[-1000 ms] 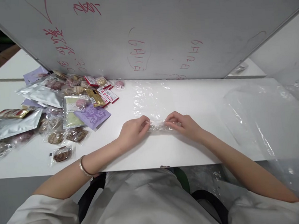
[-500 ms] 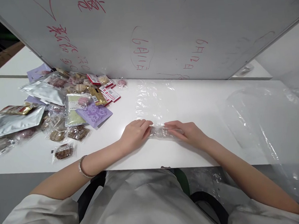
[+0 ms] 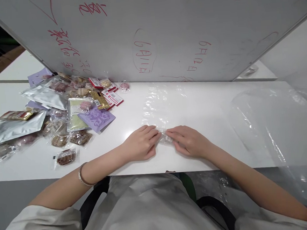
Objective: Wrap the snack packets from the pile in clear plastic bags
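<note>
A strip of clear plastic film point(image 3: 155, 108) lies flat on the table, its near end crumpled into a thick roll under my fingers. My left hand point(image 3: 143, 143) has its fingers curled over the left side of that roll. From the other side, my right hand point(image 3: 189, 140) pinches the roll, thumb below and fingertips on top. Only a short piece of crinkled plastic shows between the two hands. Whether anything is wrapped inside cannot be made out.
To the left spreads a pile of wrapped snacks, silver pouches point(image 3: 23, 126) and a purple packet point(image 3: 98, 117). One wrapped brown snack point(image 3: 66, 156) lies nearer me. A whiteboard point(image 3: 169, 33) stands along the back. A large clear plastic bag point(image 3: 275, 127) hangs over the right side.
Both hands have moved closer together over the roll, and the left fingers have curled in more. Less of the crumpled plastic shows between them.
</note>
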The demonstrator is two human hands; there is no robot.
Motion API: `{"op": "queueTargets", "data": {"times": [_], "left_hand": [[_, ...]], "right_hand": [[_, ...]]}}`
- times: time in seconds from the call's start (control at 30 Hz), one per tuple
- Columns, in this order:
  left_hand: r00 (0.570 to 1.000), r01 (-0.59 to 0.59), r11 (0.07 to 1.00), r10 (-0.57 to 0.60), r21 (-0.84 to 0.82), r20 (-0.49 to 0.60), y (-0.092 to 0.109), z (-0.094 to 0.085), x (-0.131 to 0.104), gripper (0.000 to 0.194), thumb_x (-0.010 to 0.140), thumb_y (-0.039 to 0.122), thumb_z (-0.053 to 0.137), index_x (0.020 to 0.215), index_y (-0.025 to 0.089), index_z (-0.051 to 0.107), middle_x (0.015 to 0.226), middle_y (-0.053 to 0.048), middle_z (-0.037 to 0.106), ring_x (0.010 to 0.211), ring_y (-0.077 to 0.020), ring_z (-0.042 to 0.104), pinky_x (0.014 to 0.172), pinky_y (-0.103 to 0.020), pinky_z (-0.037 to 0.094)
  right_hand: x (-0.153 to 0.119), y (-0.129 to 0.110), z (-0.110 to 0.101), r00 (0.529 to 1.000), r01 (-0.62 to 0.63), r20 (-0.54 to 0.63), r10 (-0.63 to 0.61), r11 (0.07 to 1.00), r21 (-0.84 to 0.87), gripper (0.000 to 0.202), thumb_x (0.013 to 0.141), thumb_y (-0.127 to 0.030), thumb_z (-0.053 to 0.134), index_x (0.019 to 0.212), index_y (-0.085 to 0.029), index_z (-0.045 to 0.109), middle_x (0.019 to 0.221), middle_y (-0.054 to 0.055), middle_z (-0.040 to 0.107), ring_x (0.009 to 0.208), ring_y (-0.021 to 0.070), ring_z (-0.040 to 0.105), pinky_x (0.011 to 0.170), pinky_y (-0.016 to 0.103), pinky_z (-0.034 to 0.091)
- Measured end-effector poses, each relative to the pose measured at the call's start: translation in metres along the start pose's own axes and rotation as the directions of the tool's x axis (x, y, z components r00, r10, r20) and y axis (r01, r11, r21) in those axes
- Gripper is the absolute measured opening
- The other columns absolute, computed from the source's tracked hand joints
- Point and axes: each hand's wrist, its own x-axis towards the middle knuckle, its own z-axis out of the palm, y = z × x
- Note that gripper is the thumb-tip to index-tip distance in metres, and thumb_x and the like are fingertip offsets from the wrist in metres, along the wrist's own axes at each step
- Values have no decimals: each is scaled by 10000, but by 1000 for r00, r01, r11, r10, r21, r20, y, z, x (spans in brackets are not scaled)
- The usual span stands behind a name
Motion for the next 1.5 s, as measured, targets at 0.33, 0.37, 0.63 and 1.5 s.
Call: {"op": "queueTargets", "data": {"times": [0.33,0.37,0.63,1.5], "left_hand": [[946,312,807,-315,-502,82,-31,-2,-1,301,983,319,525,1255,201,577,1082,-77,716,966,-202,675,842,-341,527],[920,371,743,-377,-557,110,-32,-2,-1,348,983,342,534,1304,207,538,1041,-65,719,901,-187,680,793,-320,535],[871,423,872,-467,-246,-155,-36,7,-5,312,964,389,575,1231,242,643,1298,-151,572,1247,-320,514,1019,-544,443],[993,116,918,-111,-380,34,-49,-6,-13,423,928,424,623,1284,197,601,1327,-141,610,1228,-267,582,1034,-426,489]], "right_hand": [[-6,10,-2,792,-597,127,597,714,366,278,989,-468,443,1094,-266,601,988,33,713,803,205,659,700,356,516],[0,11,-2,735,-659,138,664,650,379,303,983,-512,437,999,-255,596,893,19,689,728,187,621,644,331,481],[25,18,12,693,-700,-123,711,703,126,282,856,-349,612,694,-231,413,806,31,567,702,187,548,616,347,449],[8,18,8,990,-94,-94,107,987,134,313,904,-347,661,1202,-273,602,1284,74,664,1206,260,619,978,462,536]]}}
